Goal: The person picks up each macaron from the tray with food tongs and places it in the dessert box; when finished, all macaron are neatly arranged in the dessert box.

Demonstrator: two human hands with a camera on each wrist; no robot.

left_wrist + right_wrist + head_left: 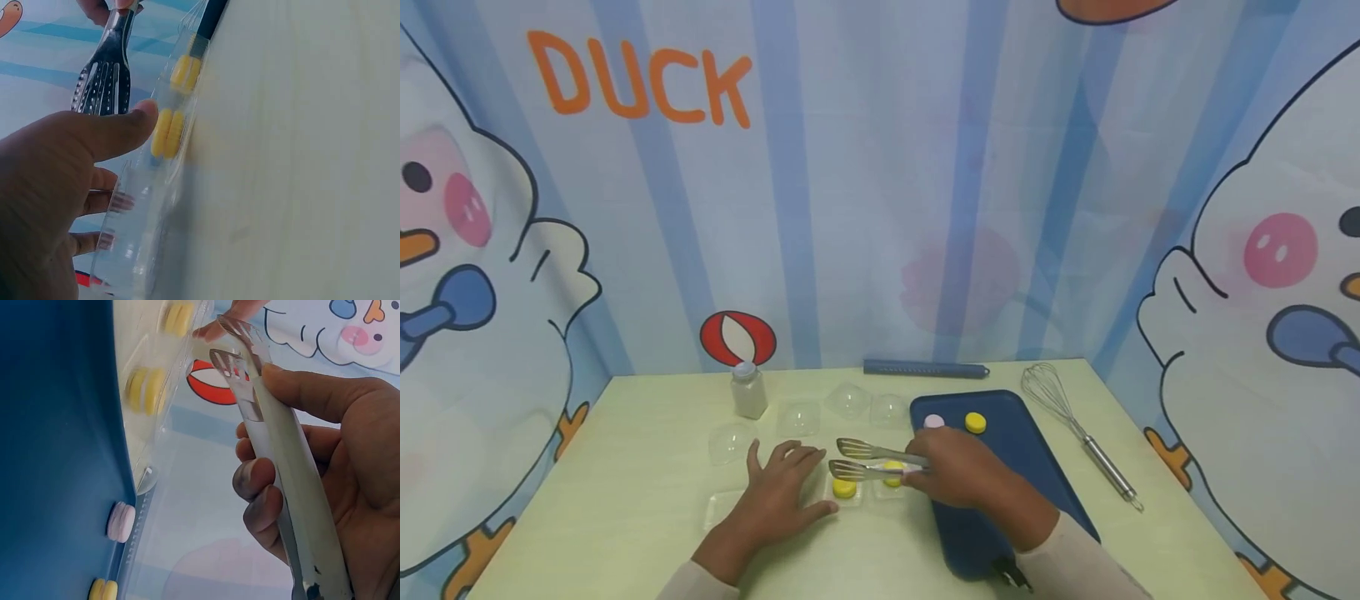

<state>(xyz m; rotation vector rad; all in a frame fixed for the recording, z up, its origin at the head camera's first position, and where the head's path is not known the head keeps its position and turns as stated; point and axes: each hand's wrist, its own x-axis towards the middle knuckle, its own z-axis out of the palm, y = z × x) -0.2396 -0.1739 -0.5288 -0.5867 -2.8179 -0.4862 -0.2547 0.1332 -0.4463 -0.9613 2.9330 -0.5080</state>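
My right hand (958,467) grips metal slotted tongs (880,458), their tips apart with nothing between them in the right wrist view. Beneath the tongs, two yellow macarons (844,487) sit in a clear plastic tray (140,231). My left hand (781,496) has its fingers spread over the tray's left part. Its thumb lies close to one macaron in the left wrist view, and its other fingers show partly through the clear plastic. On the dark blue baking tray (1022,467), near my right hand, are a pale pink macaron (121,521) and another yellow macaron (975,422).
Several clear domed lids (799,417) lie behind the tray. A jar (748,390) with a pale lid stands at the back left. Along the back edge lies a dark blue bar (927,368). A whisk (1081,435) is right of the baking tray, and a printed curtain (880,183) hangs behind.
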